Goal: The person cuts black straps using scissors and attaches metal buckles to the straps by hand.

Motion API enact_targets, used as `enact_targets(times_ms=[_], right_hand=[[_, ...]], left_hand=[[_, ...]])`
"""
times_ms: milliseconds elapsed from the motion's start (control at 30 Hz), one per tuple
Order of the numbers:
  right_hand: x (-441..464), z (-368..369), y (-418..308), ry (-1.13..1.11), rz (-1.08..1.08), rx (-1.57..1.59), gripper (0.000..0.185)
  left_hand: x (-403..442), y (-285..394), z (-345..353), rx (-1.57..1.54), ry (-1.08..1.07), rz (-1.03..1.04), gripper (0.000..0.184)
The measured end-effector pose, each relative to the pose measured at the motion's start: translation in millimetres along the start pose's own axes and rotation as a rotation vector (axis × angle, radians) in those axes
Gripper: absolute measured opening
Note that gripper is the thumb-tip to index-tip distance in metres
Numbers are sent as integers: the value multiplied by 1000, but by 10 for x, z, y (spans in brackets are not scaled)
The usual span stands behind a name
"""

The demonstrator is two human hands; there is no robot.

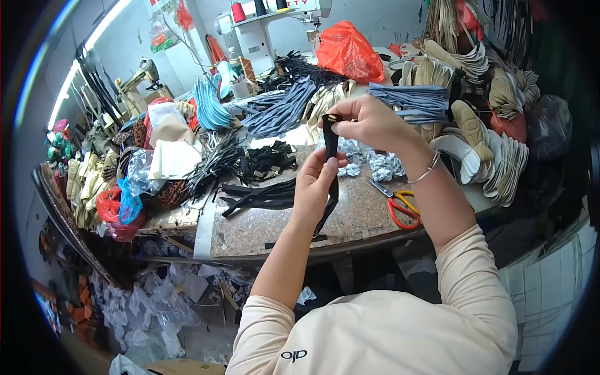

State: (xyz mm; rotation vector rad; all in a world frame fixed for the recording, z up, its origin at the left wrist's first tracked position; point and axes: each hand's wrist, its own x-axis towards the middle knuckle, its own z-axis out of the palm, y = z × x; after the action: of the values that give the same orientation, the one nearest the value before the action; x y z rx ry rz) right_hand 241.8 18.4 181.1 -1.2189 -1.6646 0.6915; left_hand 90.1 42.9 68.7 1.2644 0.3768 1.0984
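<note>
My left hand [317, 177] and my right hand [370, 124] are raised above the worktable, both closed on one black strap [331, 149]. The right fingers pinch its upper end, where a small gold-coloured metal piece shows. Below, my left hand grips the strap further down, and its tail hangs towards the table. More black straps [259, 195] lie to the left of my hands. Behind those is a heap of black pieces with small metal parts [270, 161]. To the right, scissors [401, 206] with red and yellow handles lie beside silvery crumpled-looking pieces [384, 165].
The speckled tabletop [250, 234] has its front edge close to my body. Bundles of blue-grey strips [284, 106], a red plastic bag [350, 53] and a sewing machine [256, 40] stand behind. Stacked beige pieces [472, 128] fill the right side. Plastic bags [156, 306] litter the floor at left.
</note>
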Motion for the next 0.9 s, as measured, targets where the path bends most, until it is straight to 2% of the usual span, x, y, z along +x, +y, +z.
enact_targets(times_ms=[267, 400, 433, 567, 600, 733, 767, 900], right_hand=[[-88, 84, 151, -168, 27, 219, 8], [-108, 293, 316, 78, 14, 110, 12], [-111, 318, 354, 79, 17, 115, 12], [-94, 391, 448, 381, -604, -540, 16], [-85, 399, 446, 379, -605, -537, 16], [-71, 392, 427, 426, -1083, -849, 20], [-85, 400, 433, 423, -1081, -848, 20], [-146, 446, 433, 347, -452, -336, 20]], left_hand=[[60, 93, 48, -283, 56, -93, 15], [9, 91, 36, -202, 29, -122, 18], [-5, 89, 41, -198, 30, -128, 18], [-30, 97, 70, -411, 145, -94, 19], [-32, 106, 45, -410, 148, -94, 19], [-40, 164, -119, -489, -17, -124, 15], [-47, 148, -126, -491, -15, -125, 15], [-52, 99, -169, -294, 80, -38, 13]])
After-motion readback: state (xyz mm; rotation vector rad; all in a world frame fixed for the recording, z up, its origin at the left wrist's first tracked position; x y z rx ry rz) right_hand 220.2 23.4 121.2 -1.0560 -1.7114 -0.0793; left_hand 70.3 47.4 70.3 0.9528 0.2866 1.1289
